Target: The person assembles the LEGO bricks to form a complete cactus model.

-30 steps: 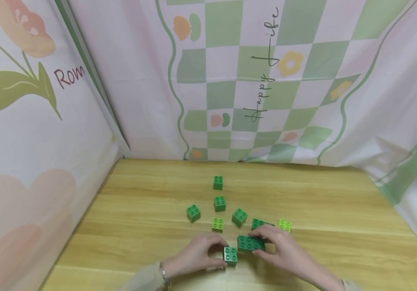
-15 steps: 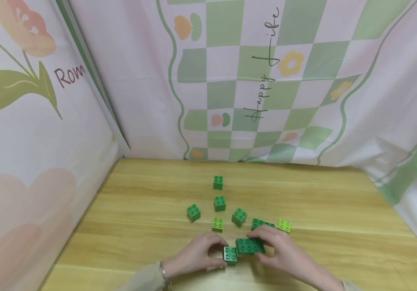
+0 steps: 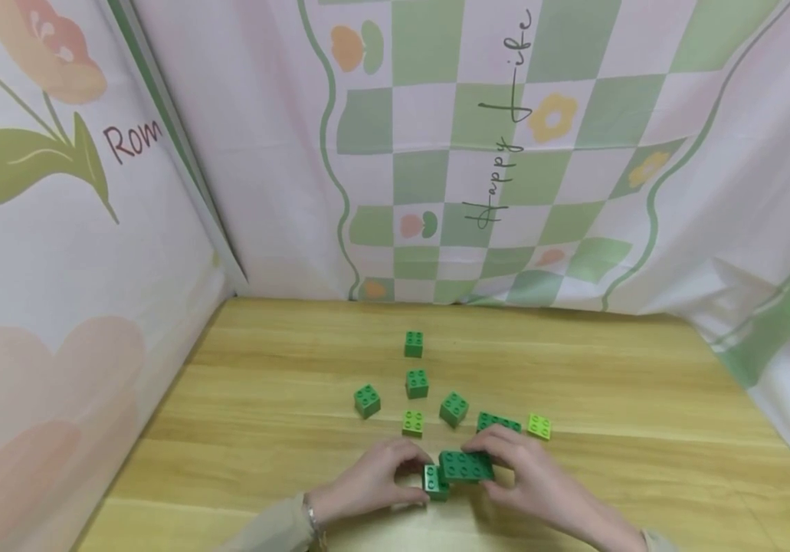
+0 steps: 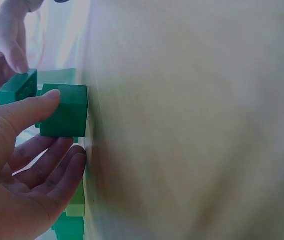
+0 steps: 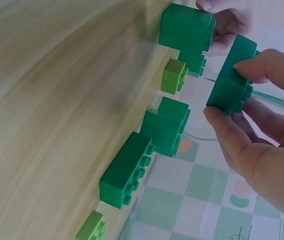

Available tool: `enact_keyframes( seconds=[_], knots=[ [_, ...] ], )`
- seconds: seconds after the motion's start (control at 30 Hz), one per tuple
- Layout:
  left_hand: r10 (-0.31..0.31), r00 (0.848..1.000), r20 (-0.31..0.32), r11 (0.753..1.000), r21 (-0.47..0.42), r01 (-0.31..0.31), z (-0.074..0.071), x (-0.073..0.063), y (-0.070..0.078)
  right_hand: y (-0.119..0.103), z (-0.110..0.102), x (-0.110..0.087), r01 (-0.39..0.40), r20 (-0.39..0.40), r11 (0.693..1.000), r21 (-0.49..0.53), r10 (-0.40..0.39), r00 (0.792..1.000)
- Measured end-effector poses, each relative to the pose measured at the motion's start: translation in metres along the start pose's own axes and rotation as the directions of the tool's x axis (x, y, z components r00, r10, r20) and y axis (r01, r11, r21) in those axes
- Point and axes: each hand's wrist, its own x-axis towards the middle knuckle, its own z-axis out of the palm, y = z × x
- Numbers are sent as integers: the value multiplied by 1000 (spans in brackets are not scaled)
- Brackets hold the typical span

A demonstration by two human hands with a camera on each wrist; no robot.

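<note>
My left hand (image 3: 382, 477) grips a small square green toy brick (image 3: 432, 481) by its sides, its studs facing up on the table. In the left wrist view the thumb lies on one face of that square brick (image 4: 64, 112). My right hand (image 3: 529, 468) pinches a longer dark green brick (image 3: 465, 466) between thumb and fingers. This long brick is raised, and its left end overlaps the studs of the square brick in the head view. The right wrist view shows a gap between the long brick (image 5: 232, 75) and the square one (image 5: 184, 27).
Beyond the hands stand several green square bricks (image 3: 454, 409) and a light green brick (image 3: 412, 423). Another long dark green brick (image 3: 498, 422) lies behind the right hand, with a second light green brick (image 3: 539, 426) beside it. Patterned curtains (image 3: 422, 176) border the wooden table (image 3: 284, 360).
My right hand has lifted the long brick and carried it left, partly over the square brick. The left hand has stayed in place holding the square brick.
</note>
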Motion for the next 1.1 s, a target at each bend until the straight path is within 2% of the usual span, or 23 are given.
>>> enact_keyframes(
  seconds=[0.2,0.37,0.53,0.9,1.1],
  knots=[
    [20,1000,-19,1000,15,-20,2,0,-2,-3,3,4,-4,-1,996,94,4,1000],
    [-1,1000,-23,1000,4,1,3,1,-2,-4,5,6,-19,11,989,149,18,1000],
    [-37,999,-14,999,-18,37,4,1,-3,-6,8,8,-28,15,987,158,26,1000],
    [-73,997,-7,997,-40,73,2,1,-2,-8,11,12,5,-4,989,150,-4,1000],
    [-90,996,6,995,-47,90,2,1,-2,-9,13,13,-20,27,982,188,15,1000]
  ],
)
